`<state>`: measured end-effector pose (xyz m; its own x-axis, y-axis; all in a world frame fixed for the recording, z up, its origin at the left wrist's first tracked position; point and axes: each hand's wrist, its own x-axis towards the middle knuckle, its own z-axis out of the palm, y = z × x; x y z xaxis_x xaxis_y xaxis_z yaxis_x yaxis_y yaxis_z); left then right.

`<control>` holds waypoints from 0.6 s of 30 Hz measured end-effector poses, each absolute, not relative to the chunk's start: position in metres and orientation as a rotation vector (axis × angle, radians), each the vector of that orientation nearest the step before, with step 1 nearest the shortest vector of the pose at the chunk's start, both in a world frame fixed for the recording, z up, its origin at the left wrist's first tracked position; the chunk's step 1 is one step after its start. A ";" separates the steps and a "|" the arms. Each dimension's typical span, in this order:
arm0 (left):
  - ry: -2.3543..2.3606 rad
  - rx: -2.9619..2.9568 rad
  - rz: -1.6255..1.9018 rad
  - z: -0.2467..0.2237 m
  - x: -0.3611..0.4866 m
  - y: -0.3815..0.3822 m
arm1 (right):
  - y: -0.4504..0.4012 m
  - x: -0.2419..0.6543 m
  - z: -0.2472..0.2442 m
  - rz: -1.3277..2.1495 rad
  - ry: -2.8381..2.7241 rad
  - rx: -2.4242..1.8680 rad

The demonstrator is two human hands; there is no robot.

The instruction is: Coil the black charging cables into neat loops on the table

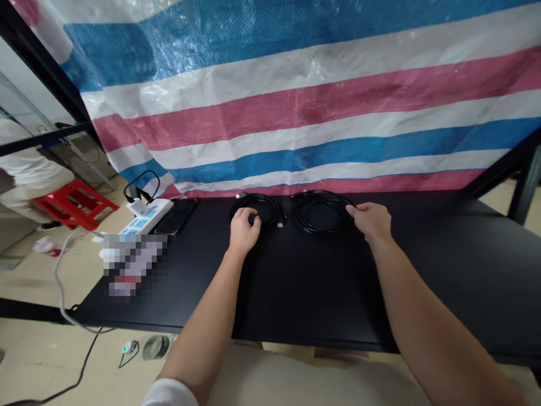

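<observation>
left coil of black cable (275, 208) and right coil (298, 214), both seemingly wound, side by side on a black table (304, 293); left hand (244, 230) at the first, fingers loosely curled (whether gripping, cannot tell); right hand (372, 221) pinching the second's outer edge, not yet released.

This looks like a makeshift workshop corner: a smooth matte-black counter (313, 293) stands in a black metal frame (526, 192), screened towards twelve o'clock by a blue, white and pink striped woven-plastic sheet (296, 118). Towards nine o'clock are a long white plastic power strip (158, 213), a red plastic stool (70, 202) and a person in white (29, 166); beige floor (29, 352) shows towards eight.
</observation>
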<state>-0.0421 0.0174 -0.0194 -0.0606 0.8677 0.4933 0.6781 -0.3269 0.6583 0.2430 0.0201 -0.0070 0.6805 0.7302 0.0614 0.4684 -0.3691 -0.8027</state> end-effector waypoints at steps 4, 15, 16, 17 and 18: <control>1.680 2.025 1.329 -0.021 -0.043 0.018 | 0.020 0.243 -0.009 0.275 -1.032 -2.146; 1.637 2.023 1.372 -0.023 -0.044 0.019 | 0.017 0.232 -0.008 0.073 -1.160 -2.142; 1.634 2.019 1.375 -0.023 -0.044 0.019 | 0.016 0.231 -0.006 0.080 -1.177 -2.148; 1.633 2.014 1.379 -0.022 -0.044 0.019 | 0.016 0.229 -0.005 0.102 -1.194 -2.163; 1.632 2.010 1.382 -0.022 -0.043 0.019 | 0.016 0.228 -0.005 0.133 -1.211 -2.182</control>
